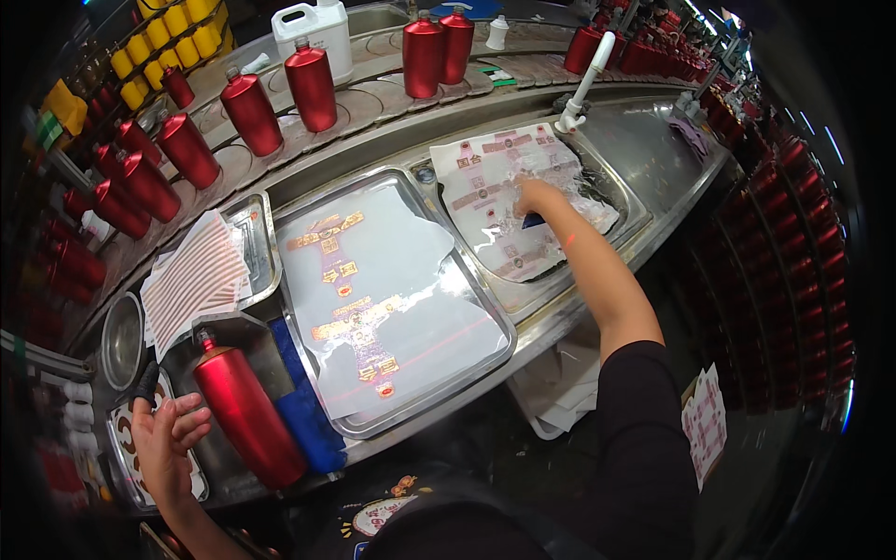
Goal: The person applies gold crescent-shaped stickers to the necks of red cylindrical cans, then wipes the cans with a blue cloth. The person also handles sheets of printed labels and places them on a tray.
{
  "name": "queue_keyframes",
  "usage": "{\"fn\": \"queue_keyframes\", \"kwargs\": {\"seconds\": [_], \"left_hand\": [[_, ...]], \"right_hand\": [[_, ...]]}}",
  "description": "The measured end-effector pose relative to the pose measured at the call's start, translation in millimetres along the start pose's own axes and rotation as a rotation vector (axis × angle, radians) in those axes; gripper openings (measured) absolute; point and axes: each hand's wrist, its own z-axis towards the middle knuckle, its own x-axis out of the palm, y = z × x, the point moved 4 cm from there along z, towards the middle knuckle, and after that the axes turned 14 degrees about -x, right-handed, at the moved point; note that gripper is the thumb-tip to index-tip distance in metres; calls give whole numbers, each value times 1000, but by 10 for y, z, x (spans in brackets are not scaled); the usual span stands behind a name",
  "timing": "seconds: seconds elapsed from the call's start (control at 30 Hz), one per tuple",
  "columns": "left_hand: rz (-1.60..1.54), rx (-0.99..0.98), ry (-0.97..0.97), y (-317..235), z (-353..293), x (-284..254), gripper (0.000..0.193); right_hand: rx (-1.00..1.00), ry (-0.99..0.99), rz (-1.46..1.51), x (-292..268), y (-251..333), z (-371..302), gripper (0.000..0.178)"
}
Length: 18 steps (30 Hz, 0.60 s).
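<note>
My right hand [536,198] reaches into the sink at the upper right, fingers bent down onto a wet printed sheet [490,219]. A small dark blue piece [532,221] shows under this hand; its kind is hidden. My left hand [168,437] is raised at the lower left, fingers apart, holding nothing I can see. Something black [147,381] covers or sits at one of its fingers. Just right of it, a glossy red bottle [247,411] lies tilted, its neck pointing away from me, beside a blue cloth-like pad [310,425].
A metal tray [504,347] with wet transfer sheets [411,280] lies in the middle. Striped paper strips [198,280] and a round metal bowl [122,341] are at left. Red bottles [311,86] stand on the conveyor [364,103] behind. A white tap [588,79] rises beside the sink [630,201].
</note>
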Motion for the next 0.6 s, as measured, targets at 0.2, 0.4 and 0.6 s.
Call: {"fn": "queue_keyframes", "kwargs": {"seconds": [0.2, 0.4, 0.6], "left_hand": [[-6, -15, -26, 58, 6, -115, 27], [-53, -17, -17, 109, 54, -247, 27], [-85, -37, -64, 139, 65, -339, 30]], "right_hand": [[96, 94, -93, 229, -34, 222, 53], [98, 135, -89, 620, -307, 417, 75], [111, 91, -131, 796, -437, 448, 83]]}}
